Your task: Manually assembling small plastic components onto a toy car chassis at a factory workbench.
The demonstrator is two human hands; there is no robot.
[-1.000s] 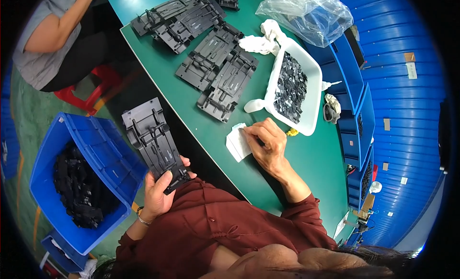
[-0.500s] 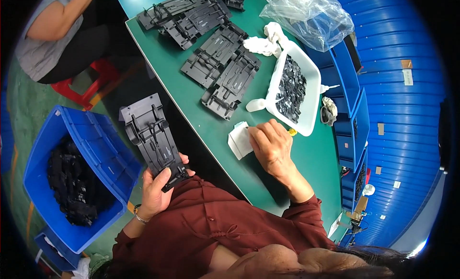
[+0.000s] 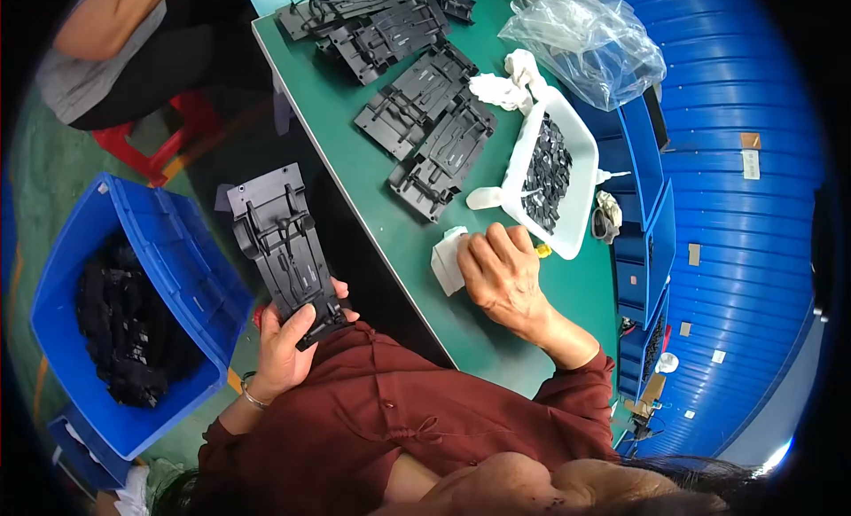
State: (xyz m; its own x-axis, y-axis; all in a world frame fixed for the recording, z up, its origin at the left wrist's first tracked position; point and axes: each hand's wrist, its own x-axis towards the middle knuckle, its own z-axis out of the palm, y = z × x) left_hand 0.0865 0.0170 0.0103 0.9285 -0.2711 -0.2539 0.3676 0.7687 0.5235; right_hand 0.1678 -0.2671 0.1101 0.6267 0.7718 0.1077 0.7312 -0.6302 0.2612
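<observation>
My left hand (image 3: pixel 288 343) grips the near end of a black plastic toy-car chassis (image 3: pixel 288 250), held tilted off the table's left edge with its moulded underside facing up. The thumb lies on top and fingertips show at the far side. My right hand (image 3: pixel 505 277) is over the green table (image 3: pixel 399 272), its fingers curled in. They overlap the right edge of a white folded piece (image 3: pixel 448 261), paper or cloth. What the fingers hold is hidden. A small yellow thing (image 3: pixel 542 250) shows just beyond the knuckles.
Several black chassis (image 3: pixel 443 157) lie further up the table. A white tray (image 3: pixel 581 175) holds small black parts, with a white squeeze bottle (image 3: pixel 486 198) against it. Blue bins (image 3: pixel 640 161) line the right. A blue crate (image 3: pixel 177 250) stands left; a person (image 3: pixel 97 46) sits beyond.
The view has shifted slightly, so the table appears further right. My right hand's fingers are curled more tightly and cover more of the white piece. My left hand keeps hold of the chassis.
</observation>
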